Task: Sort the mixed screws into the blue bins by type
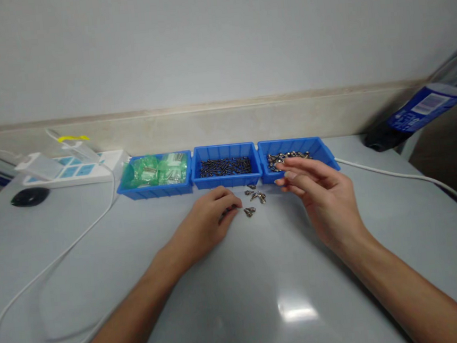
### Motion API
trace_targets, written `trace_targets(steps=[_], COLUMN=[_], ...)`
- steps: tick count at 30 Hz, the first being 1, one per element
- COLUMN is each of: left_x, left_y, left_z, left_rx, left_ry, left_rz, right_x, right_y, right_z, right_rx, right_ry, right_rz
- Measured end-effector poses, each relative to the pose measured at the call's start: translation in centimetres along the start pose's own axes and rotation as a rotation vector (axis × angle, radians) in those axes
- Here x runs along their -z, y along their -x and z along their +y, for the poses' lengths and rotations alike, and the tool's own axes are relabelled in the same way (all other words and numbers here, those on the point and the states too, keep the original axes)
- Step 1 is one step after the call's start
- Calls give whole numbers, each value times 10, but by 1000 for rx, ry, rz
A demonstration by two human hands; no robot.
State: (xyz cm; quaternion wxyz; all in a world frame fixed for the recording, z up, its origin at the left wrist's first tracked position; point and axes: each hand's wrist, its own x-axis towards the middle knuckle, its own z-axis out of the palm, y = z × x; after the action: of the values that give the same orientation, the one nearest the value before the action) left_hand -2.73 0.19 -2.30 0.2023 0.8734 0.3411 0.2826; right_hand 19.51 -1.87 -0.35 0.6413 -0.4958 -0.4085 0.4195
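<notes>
Grey tabletop [240,304]; your left hand [205,219], low, fingers curled inward, pinch cannot be told; your right hand [329,200], raised, thumb near forefinger, grip likewise unclear; small metal parts [257,196], loose, between your hands; behind, blue middle bin [227,181], dark screws [224,166] inside

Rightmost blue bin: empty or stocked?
Stocked: small metal parts lie inside the blue bin, below its back rim. Exact fill, cannot tell: the right hand hides part of it.
</notes>
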Motion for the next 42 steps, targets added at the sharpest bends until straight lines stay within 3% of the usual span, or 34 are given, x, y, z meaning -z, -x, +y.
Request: trace_targets(steps=[7, 11, 15, 22, 30, 34, 39, 42], left_x=[6, 9, 8, 3, -2, -3, -11, -16], left_y=[-5, -6, -7, -10, -8, -7, -6, -8], left_z=[10, 16, 20, 21, 25, 21, 13, 13], left_rx=[81, 240, 381, 375, 352, 236, -96, -143], left_ry=[157, 429, 595, 711, 711, 452, -66, -205], left_rz=[173, 240, 266, 285, 251, 208, -23, -109], right_x=[-2, 0, -1, -5, -6, -3, 3, 6], right_y=[2, 2, 6, 14, 12, 9, 0, -4], right_z=[0, 0, -2, -2, -5, -4, 3, 2], right_rx=[-16, -12, 6, 61, -99, -88, 93, 121], right_ry=[49, 83, 182, 296, 142, 128, 51, 57], right_rz=[-64, -120, -264, -456, -529, -426, -51, -12])
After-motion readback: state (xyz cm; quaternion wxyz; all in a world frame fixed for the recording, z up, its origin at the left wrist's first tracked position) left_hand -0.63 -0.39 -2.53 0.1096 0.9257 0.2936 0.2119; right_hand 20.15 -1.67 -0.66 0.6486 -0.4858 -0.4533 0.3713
